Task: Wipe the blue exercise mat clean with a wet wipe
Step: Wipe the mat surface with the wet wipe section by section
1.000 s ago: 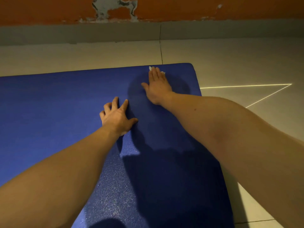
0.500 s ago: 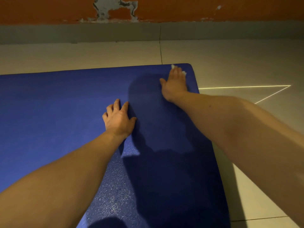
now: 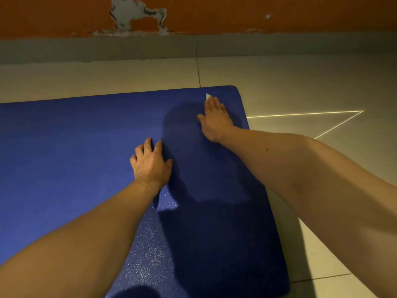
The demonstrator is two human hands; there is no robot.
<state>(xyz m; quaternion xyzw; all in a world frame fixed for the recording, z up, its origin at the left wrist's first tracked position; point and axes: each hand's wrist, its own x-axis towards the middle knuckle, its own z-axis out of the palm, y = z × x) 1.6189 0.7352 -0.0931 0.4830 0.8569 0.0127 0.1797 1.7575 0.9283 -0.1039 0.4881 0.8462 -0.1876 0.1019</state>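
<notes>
- Blue exercise mat (image 3: pixel 86 158), head view: it lies flat on the pale floor tiles (image 3: pixel 300 82), long axis running left to right across the frame, with its right short end in shot and its left end out of frame.
- Wet wipe (image 3: pixel 208 96) sits near the mat's far right corner. Only a small white tip shows past the fingertips, and the rest is hidden under the hand.
- Right hand (image 3: pixel 216 119) is the nearer one by a long way, because it is right on top of the wipe. Its arm is stretched out and its fingers lie straight and close together, palm down, pressing the wipe into the mat rather than pinching it.
- Left hand (image 3: pixel 151 164) is planted on bare mat, closer to the person and to the left of the wipe, well apart from it. Fingers are slightly spread and arched, and it holds nothing. My read is that it braces the body and pins the mat.
- From the wipe, the long unwiped-looking stretch runs off to the left, with a short strip to the right edge. So I judge that the next stroke depends on dragging sideways along that far border.
- Speckled sheen near the bottom of the mat could be damp or just texture; I cannot tell.
- Beyond the mat there is a grey skirting (image 3: pixel 107 48) and an orange wall (image 3: pixel 257 14) with chipped paint.
</notes>
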